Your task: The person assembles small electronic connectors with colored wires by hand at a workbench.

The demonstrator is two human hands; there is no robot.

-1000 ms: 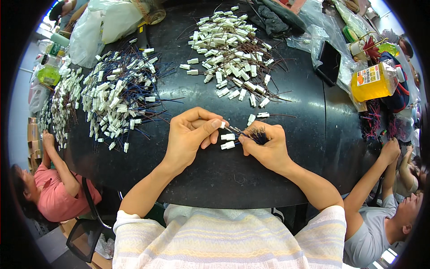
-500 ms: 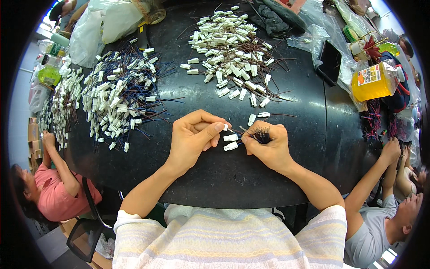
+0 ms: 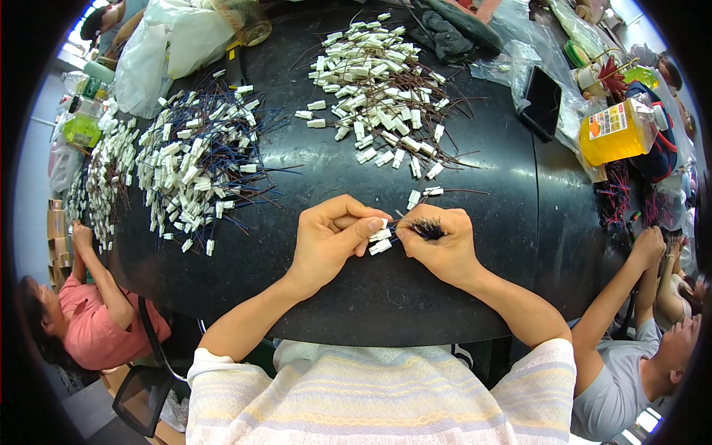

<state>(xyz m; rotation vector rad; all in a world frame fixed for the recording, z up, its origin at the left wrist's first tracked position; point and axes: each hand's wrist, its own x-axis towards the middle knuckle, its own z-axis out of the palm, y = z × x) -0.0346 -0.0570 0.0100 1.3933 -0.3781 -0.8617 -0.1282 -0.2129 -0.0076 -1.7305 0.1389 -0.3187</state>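
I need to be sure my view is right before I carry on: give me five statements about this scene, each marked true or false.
1. The left hand pinches a white connector. True.
2. Only the left hand holds something. False: the right hand grips dark wires.
3. The blue-wire pile lies left of the brown-wire pile. True.
4. The yellow bottle is right of the phone. True.
5. The phone lies between those two piles. False: it lies right of both.
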